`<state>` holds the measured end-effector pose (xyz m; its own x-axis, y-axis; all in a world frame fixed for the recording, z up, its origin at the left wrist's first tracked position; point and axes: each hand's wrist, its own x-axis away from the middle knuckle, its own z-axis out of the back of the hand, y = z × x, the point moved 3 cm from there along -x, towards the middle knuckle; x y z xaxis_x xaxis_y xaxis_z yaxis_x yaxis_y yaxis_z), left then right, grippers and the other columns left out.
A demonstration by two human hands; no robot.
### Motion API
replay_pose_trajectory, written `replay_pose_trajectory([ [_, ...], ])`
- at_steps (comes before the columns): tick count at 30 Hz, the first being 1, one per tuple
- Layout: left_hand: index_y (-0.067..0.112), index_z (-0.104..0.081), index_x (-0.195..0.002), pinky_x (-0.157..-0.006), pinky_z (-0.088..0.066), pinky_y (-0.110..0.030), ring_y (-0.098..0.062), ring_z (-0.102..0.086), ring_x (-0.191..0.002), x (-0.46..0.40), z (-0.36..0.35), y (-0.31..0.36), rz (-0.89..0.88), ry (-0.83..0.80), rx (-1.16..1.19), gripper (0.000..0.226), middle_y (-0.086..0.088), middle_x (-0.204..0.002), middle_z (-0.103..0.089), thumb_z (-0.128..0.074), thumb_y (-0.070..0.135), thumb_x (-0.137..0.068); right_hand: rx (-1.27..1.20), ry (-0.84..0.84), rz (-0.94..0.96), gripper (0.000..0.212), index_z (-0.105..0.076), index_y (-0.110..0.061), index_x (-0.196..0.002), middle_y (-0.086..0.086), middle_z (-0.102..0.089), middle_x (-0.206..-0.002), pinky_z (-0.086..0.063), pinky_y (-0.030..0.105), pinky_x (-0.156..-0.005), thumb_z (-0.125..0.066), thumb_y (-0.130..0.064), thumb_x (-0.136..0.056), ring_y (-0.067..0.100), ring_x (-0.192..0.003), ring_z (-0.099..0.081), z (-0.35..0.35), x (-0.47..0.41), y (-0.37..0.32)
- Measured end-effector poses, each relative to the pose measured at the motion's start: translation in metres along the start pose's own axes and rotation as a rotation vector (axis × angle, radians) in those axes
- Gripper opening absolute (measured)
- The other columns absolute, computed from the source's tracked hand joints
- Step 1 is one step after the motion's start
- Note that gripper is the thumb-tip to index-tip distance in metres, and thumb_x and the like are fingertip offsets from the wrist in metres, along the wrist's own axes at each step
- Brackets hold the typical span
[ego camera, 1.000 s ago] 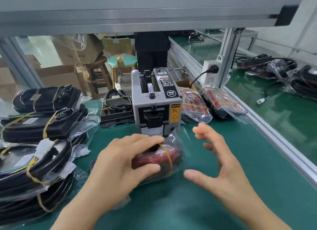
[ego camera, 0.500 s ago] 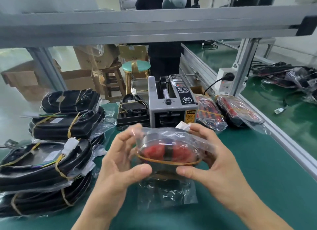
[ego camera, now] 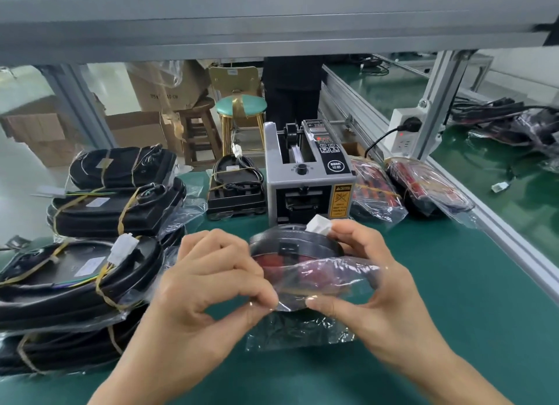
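Since half a second ago the lamp unit (ego camera: 295, 249) has been tipped over between the hands. Its red lens faced me then; now the black back rim is uppermost, with the white connector (ego camera: 319, 225) poking out at the top, just in front of the tape dispenser (ego camera: 305, 178). The clear bag (ego camera: 329, 279) now covers only the lower, red half, and its loose tail hangs towards the green mat (ego camera: 459, 320) on the near side of the dispenser.

I read the grip as a folding hold. My left hand (ego camera: 211, 283) is curled, thumb and forefinger pinching the bag's edge at the unit's lower left. My right hand (ego camera: 378, 286) grasps the other end, thumb pressed on the film below and fingers wrapped round the back near the connector. I judge the unit is kept raised directly before the dispenser so a strip of tape can be taken to seal the flap without setting anything down.

Relative to the fingers, the unit sits between both hands and touches both. Its lower edge lies just above the two thumb tips, which nearly meet beneath it.

Black bundles (ego camera: 115, 205) are stacked left of the dispenser and red bagged units (ego camera: 375, 190) lie right of it. They are probably sorted as waiting and finished, though I cannot tell which is which.
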<state>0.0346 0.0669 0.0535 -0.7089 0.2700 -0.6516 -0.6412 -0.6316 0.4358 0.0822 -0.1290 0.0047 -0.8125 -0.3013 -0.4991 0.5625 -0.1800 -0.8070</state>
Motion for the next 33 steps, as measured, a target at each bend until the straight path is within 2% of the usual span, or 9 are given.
replay_pose_trajectory([
  [2, 0.028, -0.069, -0.081, -0.088, -0.034, -0.031, -0.010, -0.054, -0.093, -0.006, 0.003, 0.006, 0.026, -0.042, -0.073, 0.012, 0.018, -0.087, -0.057, -0.069, 0.037, -0.073, -0.014, -0.016, -0.005, 0.078, -0.047, -0.048, -0.122, -0.026, -0.059, -0.120, -0.040, 0.008, -0.094, -0.085, -0.017, -0.062, 0.000, -0.117, -0.055, 0.000, -0.001, -0.002],
  [6, 0.039, -0.040, -0.138, -0.101, -0.032, -0.021, 0.004, -0.038, -0.127, -0.025, -0.013, 0.015, 0.042, -0.154, -0.252, 0.079, 0.023, -0.136, -0.044, -0.061, 0.056, -0.064, -0.006, -0.059, 0.044, 0.075, -0.046, -0.043, -0.127, -0.024, -0.058, -0.123, -0.041, 0.011, -0.097, -0.085, -0.020, -0.067, 0.000, -0.118, -0.055, -0.009, -0.010, -0.015],
  [9, 0.045, -0.049, -0.131, -0.091, -0.045, -0.013, 0.004, -0.052, -0.118, -0.027, -0.018, 0.005, 0.151, -0.117, 0.141, 0.077, 0.024, -0.127, -0.055, -0.074, 0.044, -0.058, 0.012, -0.092, 0.066, 0.073, -0.043, -0.038, -0.129, -0.022, -0.057, -0.125, -0.039, 0.010, -0.098, -0.084, -0.023, -0.070, -0.001, -0.120, -0.054, -0.008, -0.017, -0.026],
  [14, 0.031, -0.066, -0.114, -0.086, -0.053, -0.029, -0.014, -0.062, -0.110, 0.007, -0.025, -0.027, 0.276, 0.172, 0.746, 0.069, -0.001, -0.120, -0.065, -0.091, 0.031, -0.051, 0.164, -0.126, 0.083, 0.062, -0.055, -0.036, -0.123, -0.021, -0.049, -0.134, -0.042, 0.016, -0.098, -0.081, -0.032, -0.067, 0.006, -0.128, -0.046, 0.013, -0.013, -0.035],
  [17, 0.027, -0.072, -0.093, -0.084, -0.054, -0.036, -0.023, -0.059, -0.116, 0.025, -0.039, -0.037, 0.390, 0.255, 0.869, 0.051, -0.004, -0.124, -0.063, -0.093, 0.031, -0.046, 0.247, -0.146, 0.058, 0.047, -0.062, -0.039, -0.115, -0.025, -0.052, -0.127, -0.047, 0.033, -0.095, -0.073, -0.045, -0.070, 0.011, -0.122, -0.051, 0.015, -0.006, -0.035],
  [22, 0.025, -0.073, -0.080, -0.081, -0.054, -0.032, -0.018, -0.060, -0.113, 0.035, -0.048, -0.039, 0.523, 0.282, 0.924, 0.046, -0.001, -0.121, -0.064, -0.095, 0.032, -0.040, 0.436, -0.187, 0.165, 0.025, -0.073, -0.032, -0.098, -0.023, -0.054, -0.113, -0.034, 0.021, -0.095, -0.063, -0.044, -0.078, -0.002, -0.109, -0.046, 0.001, -0.006, -0.039],
  [25, 0.025, -0.074, -0.079, -0.080, -0.054, -0.028, -0.017, -0.061, -0.111, 0.036, -0.048, -0.043, 0.584, 0.282, 0.940, 0.050, 0.001, -0.118, -0.065, -0.096, 0.033, -0.035, 0.588, -0.268, 0.261, 0.026, -0.072, -0.031, -0.103, -0.015, -0.059, -0.108, -0.033, 0.026, -0.095, -0.066, -0.043, -0.081, 0.006, -0.104, -0.051, -0.003, -0.013, -0.042],
  [29, 0.022, -0.072, -0.078, -0.084, -0.055, -0.030, -0.011, -0.060, -0.114, 0.047, -0.040, -0.055, 0.638, 0.311, 0.943, 0.045, -0.005, -0.122, -0.064, -0.094, 0.016, -0.039, 0.315, -0.273, -0.136, 0.016, -0.075, -0.028, -0.092, -0.013, -0.068, -0.092, -0.045, 0.018, -0.083, -0.062, -0.035, -0.088, 0.001, -0.089, -0.061, 0.017, -0.046, -0.025],
  [33, 0.021, -0.067, -0.074, -0.084, -0.055, -0.027, -0.011, -0.059, -0.117, 0.062, -0.029, -0.071, 0.691, 0.303, 0.951, 0.044, -0.002, -0.120, -0.066, -0.072, -0.012, -0.046, 0.472, -0.300, -0.408, 0.019, -0.076, -0.015, -0.086, -0.005, -0.071, -0.077, -0.048, 0.016, -0.066, -0.060, -0.024, -0.090, 0.002, -0.064, -0.060, 0.007, -0.072, 0.016],
])
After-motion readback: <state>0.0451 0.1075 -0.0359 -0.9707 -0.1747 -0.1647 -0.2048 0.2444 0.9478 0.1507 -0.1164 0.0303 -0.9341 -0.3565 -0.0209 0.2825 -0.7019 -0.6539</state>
